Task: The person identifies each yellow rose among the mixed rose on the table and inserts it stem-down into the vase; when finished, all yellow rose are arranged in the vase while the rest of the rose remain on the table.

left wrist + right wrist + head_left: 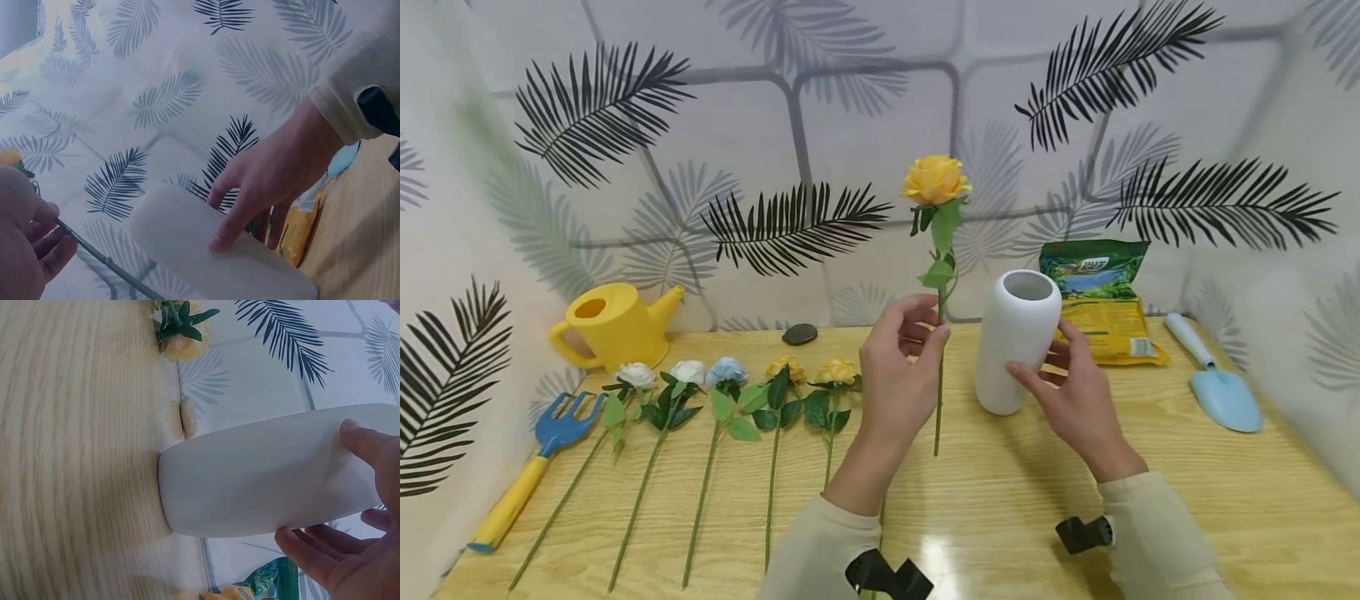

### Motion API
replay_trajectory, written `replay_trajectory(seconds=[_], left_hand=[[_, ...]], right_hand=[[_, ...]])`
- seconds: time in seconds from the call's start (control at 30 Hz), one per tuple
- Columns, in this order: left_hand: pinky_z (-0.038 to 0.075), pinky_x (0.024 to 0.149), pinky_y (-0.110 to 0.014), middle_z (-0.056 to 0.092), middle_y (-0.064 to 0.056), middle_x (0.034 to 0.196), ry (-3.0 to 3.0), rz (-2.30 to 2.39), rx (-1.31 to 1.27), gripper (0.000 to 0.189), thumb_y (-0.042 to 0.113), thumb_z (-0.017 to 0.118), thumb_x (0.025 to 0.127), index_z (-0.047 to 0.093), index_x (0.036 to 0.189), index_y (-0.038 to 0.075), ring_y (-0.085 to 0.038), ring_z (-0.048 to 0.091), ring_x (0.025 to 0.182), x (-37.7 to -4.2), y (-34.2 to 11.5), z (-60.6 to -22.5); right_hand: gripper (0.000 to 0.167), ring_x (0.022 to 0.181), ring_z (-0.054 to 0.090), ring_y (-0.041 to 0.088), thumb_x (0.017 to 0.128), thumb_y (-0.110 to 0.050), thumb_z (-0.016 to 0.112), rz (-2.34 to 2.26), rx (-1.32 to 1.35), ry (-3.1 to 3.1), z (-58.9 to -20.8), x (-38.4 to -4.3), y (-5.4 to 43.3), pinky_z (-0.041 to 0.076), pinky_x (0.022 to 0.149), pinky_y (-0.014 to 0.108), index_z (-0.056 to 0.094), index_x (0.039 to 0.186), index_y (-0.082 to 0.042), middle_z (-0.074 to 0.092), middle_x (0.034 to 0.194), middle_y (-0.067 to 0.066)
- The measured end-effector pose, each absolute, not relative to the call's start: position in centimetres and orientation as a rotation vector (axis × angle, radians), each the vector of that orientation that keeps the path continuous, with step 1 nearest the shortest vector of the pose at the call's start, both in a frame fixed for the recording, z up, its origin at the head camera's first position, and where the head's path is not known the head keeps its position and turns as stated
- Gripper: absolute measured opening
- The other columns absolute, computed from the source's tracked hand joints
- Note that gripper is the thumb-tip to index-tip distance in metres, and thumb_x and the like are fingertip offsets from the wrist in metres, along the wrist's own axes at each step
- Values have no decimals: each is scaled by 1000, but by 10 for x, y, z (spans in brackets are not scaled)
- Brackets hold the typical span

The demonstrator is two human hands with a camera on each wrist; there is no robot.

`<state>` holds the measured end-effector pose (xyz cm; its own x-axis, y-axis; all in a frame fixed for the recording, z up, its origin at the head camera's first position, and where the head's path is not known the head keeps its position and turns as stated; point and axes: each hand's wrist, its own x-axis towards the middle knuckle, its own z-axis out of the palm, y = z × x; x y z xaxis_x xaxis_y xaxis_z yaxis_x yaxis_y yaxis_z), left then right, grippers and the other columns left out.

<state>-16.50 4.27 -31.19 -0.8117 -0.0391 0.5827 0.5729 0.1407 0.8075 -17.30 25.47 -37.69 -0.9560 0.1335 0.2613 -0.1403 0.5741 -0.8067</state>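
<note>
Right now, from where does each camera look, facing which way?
Head: worn on head, facing forward and down at the yellow rose and white vase; left fingers, right fingers show.
Left wrist: worn there, facing past left fingers to the white vase; right fingers show too.
Right wrist: worn there, facing the white vase; right fingers show.
Both wrist views share the white vase and right fingers.

The logo (1093, 264) and fine print (1092, 335) on the green-and-yellow packet (1086, 307), toward the back right corner of the table (1195, 508), are too small to read.
</note>
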Motion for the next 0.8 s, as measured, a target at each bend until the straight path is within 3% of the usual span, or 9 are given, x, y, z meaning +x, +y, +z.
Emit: replay_trajectory(seconds=[0.43,0.8], left_hand=[[52,77,-21,67,-20,106,-1740,-1757,-674,27,-1,64,95,60,122,-3,-27,65,89,-199,77,-246],[51,77,-15,68,-18,107,-1739,-1690,-699,27,2,64,97,60,124,-2,-24,65,88,-222,102,-233]], right_hand=[[87,124,58,45,95,-29,71,1328,30,-2508,-378,-174,255,52,99,54,17,159,-8,53,140,30],[87,125,58,43,94,-27,72,1344,15,-2517,-380,-174,256,51,100,54,17,159,-10,52,141,28]])
